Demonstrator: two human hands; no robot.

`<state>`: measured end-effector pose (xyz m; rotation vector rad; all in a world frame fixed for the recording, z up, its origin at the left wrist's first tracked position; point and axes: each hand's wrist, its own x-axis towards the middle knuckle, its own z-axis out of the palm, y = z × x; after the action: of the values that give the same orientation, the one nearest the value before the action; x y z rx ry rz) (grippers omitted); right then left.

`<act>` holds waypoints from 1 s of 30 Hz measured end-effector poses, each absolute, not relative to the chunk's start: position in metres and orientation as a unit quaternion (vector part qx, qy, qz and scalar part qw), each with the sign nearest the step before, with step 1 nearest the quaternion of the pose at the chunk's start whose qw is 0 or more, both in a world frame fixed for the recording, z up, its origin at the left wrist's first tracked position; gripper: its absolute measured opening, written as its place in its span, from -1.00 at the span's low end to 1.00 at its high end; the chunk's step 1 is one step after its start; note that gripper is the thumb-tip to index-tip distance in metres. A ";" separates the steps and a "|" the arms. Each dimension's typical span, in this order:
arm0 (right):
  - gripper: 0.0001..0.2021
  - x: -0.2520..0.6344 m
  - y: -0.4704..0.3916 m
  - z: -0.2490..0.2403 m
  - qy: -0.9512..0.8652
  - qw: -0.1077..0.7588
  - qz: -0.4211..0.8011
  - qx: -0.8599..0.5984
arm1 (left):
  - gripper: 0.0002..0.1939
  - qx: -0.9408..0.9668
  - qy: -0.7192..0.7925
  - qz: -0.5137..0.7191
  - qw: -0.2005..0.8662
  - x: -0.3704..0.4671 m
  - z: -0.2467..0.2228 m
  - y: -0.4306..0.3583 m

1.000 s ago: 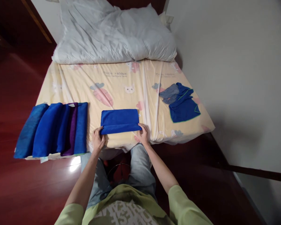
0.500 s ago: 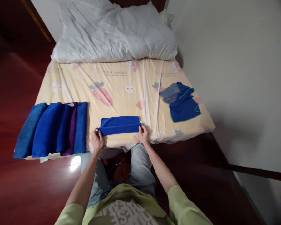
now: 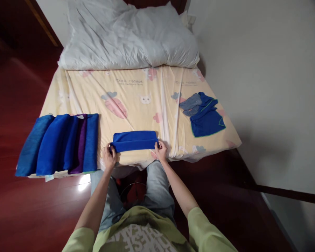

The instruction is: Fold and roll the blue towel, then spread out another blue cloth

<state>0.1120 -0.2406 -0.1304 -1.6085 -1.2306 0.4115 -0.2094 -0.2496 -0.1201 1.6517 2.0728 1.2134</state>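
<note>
Row of five folded soft cloths in blues and purple (image 3: 90, 143) sits at the left of your cream, carrot-printed fabric bedsheet (image 3: 136, 108), and those look done to me. Next over, your left hand (image 3: 110, 156) is pinching one end of the long, flat bright-blue fabric strip (image 3: 134, 142) lying near the sheet's front edge. Its near side is doubled over, so I'd call that one partway. Your right hand (image 3: 161, 151) has the other end between thumb and fingers. Farthest right, the crumpled dark-blue fabric with green edging (image 3: 206, 124) lies loose, greyish bit bunched beside it, so I'd guess that's what remains.
</note>
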 end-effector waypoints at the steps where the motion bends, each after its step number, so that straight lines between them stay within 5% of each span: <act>1: -0.66 0.111 -0.241 -0.130 -0.510 0.511 0.164 -0.672 | -0.60 0.565 0.707 0.410 0.112 -0.210 -0.120 -0.250; 19: -0.80 0.111 -0.240 -0.124 -0.576 0.518 0.096 -0.625 | -0.75 0.588 0.693 0.410 0.082 -0.209 -0.111 -0.252; 30: -0.73 0.112 -0.239 -0.122 -0.603 0.516 0.110 -0.599 | -0.65 0.643 0.642 0.404 0.109 -0.212 -0.110 -0.250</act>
<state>0.1119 -0.2389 -0.1215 -1.4385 -1.4479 0.2653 -0.2119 -0.2500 -0.1102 1.8899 1.8868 1.1867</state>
